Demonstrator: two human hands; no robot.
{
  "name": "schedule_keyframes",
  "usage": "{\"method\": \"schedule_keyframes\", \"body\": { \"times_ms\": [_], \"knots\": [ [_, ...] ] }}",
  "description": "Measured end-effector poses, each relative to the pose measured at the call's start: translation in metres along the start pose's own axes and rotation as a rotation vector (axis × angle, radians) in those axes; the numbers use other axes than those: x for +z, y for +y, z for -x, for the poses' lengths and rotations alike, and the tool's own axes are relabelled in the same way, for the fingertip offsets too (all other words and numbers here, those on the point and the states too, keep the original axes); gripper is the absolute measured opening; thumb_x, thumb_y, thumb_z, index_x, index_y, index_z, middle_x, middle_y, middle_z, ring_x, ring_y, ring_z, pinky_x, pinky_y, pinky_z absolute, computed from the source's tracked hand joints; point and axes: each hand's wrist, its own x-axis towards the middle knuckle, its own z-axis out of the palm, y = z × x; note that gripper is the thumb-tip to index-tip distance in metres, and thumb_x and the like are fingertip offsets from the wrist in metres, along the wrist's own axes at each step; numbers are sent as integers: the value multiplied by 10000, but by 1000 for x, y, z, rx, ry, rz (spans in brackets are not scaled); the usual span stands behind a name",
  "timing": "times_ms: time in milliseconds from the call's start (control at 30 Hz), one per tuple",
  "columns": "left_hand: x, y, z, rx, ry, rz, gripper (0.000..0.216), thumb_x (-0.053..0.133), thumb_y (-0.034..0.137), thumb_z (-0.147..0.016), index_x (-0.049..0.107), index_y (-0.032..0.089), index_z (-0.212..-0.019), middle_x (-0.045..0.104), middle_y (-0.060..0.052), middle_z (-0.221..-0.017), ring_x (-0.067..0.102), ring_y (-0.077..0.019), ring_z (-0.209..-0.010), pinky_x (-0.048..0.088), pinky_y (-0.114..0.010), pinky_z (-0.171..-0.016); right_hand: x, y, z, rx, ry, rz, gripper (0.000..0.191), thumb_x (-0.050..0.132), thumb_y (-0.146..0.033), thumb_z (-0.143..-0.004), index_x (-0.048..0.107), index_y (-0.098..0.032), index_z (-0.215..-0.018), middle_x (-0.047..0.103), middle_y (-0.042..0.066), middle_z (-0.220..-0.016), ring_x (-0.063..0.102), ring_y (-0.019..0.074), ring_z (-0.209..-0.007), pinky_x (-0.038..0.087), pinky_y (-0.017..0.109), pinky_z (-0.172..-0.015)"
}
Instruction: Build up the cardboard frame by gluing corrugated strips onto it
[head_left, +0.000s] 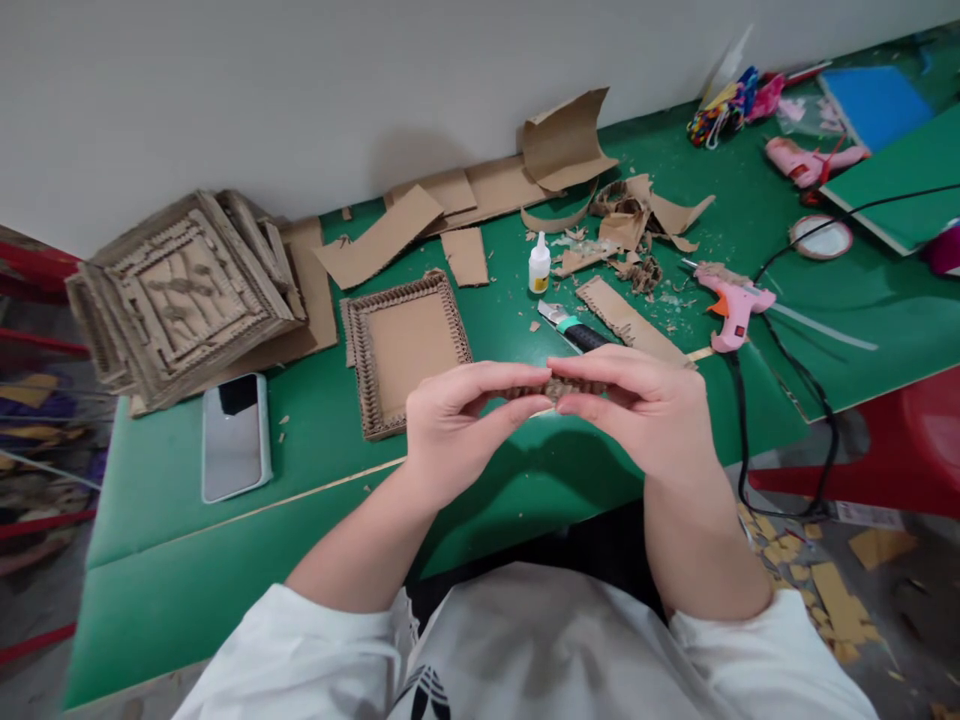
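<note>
Between my fingertips is a short strip of corrugated cardboard (556, 390), mostly covered by both hands. My left hand (469, 420) pinches its left part between thumb and fingers. On the other side, my right hand (645, 405) grips it the same way, with the fingertips of both hands almost meeting. Just beyond the left hand lies a cardboard frame (409, 350) with a ridged border and a flat base. A utility knife (576, 328) with a black and teal handle rests behind the right hand. Near it stands a small white glue bottle (539, 265).
Stacked cardboard frames (191, 290) and a phone (236, 440) sit at the left. Flat cardboard pieces (382, 235) and torn scraps (630, 225) lie along the back. A pink glue gun (731, 305) with a black cord is at the right, near a tape roll (821, 238).
</note>
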Motion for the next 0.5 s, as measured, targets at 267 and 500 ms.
{"method": "schedule_keyframes", "body": {
  "times_ms": [267, 500],
  "knots": [
    [-2, 0, -3, -19, -71, -43, 192, 773, 218, -730, 723, 198, -914, 744, -7, -817, 708, -124, -725, 602, -194, -679, 1, 3, 1, 28, 2, -38, 345, 704, -171, -788, 706, -365, -1073, 725, -32, -936, 669, 108, -830, 571, 220, -720],
    [0, -1, 0, 28, -28, -41, 190, 765, 184, -738, 722, 203, -922, 747, -11, -836, 709, -124, -730, 605, -199, -687, 1, 2, 1, -35, 4, 45, 328, 689, -184, -803, 703, -347, -1087, 726, -16, -948, 672, 113, -806, 581, 238, -717]
  ]
}}
